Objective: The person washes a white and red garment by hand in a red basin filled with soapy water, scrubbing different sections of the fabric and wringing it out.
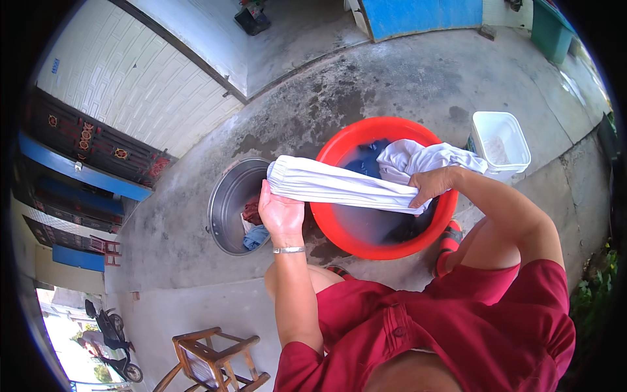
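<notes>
A white garment is stretched between my two hands above a red plastic basin. My left hand, palm up with a bracelet at the wrist, is at its gathered elastic end; the fingers are hidden by the fabric. Further along, my right hand grips the cloth in a bunch. The rest of the white fabric trails over the basin's far right rim towards a white plastic bucket. Cloudy water fills the basin, with dark blue cloth partly in it.
Left of the basin stands a metal tub holding blue cloth and dark red cloth. The white plastic bucket sits at the right. A wooden stool is at lower left. Wet patches mark the concrete floor.
</notes>
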Available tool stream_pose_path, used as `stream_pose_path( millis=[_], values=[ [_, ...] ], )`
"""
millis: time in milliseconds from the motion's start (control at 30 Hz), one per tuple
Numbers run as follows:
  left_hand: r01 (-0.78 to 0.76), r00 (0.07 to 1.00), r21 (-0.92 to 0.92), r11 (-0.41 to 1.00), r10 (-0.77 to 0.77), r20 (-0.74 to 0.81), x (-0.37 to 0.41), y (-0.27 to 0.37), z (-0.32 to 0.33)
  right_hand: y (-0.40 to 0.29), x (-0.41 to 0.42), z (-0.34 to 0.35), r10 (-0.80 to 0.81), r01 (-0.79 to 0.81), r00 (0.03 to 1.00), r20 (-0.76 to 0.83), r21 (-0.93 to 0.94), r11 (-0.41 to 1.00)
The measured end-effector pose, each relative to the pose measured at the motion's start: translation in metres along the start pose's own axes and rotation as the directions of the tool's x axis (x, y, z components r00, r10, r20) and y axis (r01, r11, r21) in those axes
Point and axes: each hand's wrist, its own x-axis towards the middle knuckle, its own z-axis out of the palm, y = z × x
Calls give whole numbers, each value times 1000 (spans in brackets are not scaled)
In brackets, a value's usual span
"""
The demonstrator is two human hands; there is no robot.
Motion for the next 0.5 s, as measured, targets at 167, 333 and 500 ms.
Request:
stream_pose_path(
  millis=[167, 333, 500],
  values=[
    [-2, 1000, 30, 1000, 3, -27, -16, -1, -16, 31, -11, 6, -69, 68, 998, 6, -245, 967],
    [112, 993, 80, 991, -108, -51, -35, -21, -18, 68, -22, 14, 52, -74, 996, -66, -390, 918],
    [268, 963, 93, 959, -265, -41, -45, -49, -17, 87, -29, 16, 20, -142, 983, -184, -678, 721]
  ],
)
